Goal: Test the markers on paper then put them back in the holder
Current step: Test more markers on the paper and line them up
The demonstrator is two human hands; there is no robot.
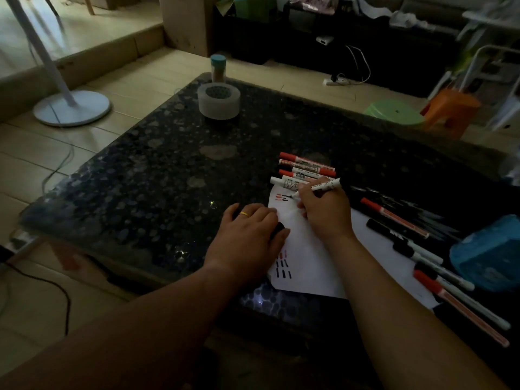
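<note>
My right hand (323,212) grips a white marker (319,188) with a black end, its tip touching the white paper (309,260) beside short red and black strokes. My left hand (250,232) lies on the paper's left edge, and a black cap (278,229) shows under its fingers. Several red-capped markers (306,168) lie in a row just beyond the paper. More black and red markers (439,266) are spread to the right. The round white holder (219,101) with a honeycomb of holes stands at the table's far side.
The dark speckled table (157,175) has its edge near my arms. A blue tissue pack (489,254) lies at the right, a teal-capped jar (218,67) behind the holder. A fan base (71,107), green stool (394,111) and orange stool (450,111) stand on the floor.
</note>
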